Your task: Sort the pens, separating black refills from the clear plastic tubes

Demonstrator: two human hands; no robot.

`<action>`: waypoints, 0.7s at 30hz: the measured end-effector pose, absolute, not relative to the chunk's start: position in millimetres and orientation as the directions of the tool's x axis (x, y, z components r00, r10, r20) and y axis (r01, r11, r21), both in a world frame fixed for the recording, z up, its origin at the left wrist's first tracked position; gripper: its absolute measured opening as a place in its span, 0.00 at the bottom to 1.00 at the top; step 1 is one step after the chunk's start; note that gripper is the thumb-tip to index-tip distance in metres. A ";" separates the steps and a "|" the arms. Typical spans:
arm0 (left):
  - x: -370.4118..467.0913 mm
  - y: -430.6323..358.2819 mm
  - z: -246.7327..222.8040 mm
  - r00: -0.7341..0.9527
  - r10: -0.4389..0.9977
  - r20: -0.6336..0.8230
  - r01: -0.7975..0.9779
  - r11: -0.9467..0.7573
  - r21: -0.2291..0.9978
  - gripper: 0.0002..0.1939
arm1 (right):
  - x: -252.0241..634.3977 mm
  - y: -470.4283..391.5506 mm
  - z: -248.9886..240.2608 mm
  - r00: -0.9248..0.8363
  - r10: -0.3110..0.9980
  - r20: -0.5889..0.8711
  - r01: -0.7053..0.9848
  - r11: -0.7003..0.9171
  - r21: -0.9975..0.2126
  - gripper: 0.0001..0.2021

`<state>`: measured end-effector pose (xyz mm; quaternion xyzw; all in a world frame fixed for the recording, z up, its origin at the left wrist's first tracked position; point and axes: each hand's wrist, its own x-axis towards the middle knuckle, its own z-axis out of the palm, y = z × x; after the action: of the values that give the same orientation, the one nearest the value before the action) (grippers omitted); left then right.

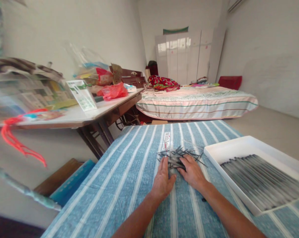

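Note:
A loose, tangled heap of thin dark sticks (pixel 175 158) lies on the blue and white striped cloth (pixel 139 165). At the heap's near left edge is my left hand (pixel 163 180), its fingers stretched forward and its thumb apart. My right hand (pixel 191 170) rests palm down over the heap's right side, fingers spread and touching the sticks. Whether anything is under its fingertips is hidden. To the right, a white tray (pixel 229 180) holds several long grey-black rods (pixel 261 181) laid side by side.
A small dark piece (pixel 203 199) lies by my right wrist. On the left stands a desk (pixel 90 117) with a box (pixel 82 95), a red bag (pixel 114 91) and red cords (pixel 17 142) hanging over its edge. Beyond the cloth is a bed (pixel 196 102).

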<state>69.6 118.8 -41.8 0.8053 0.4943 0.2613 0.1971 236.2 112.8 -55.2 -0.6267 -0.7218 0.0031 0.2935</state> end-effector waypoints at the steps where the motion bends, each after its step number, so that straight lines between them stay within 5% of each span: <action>1: 65.2 113.9 -40.3 0.381 0.899 0.216 0.710 -0.434 0.555 0.38 | 240.1 108.0 -56.0 -0.041 0.906 0.422 0.909 0.208 -0.360 0.20; 10: 53.5 104.9 -35.2 0.442 0.892 0.096 0.812 -0.443 0.381 0.43 | 270.2 79.9 -70.7 0.109 0.930 0.350 0.945 0.012 -0.326 0.37; 21: 78.1 148.3 -46.2 0.445 0.873 0.197 0.779 -0.487 0.396 0.37 | 245.6 126.5 -71.2 0.034 0.910 0.412 0.853 0.189 -0.487 0.27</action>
<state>78.1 148.3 -46.2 0.8410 0.4911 0.1900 0.1244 245.6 126.5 -71.2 -0.6355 -0.6936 0.0427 0.3364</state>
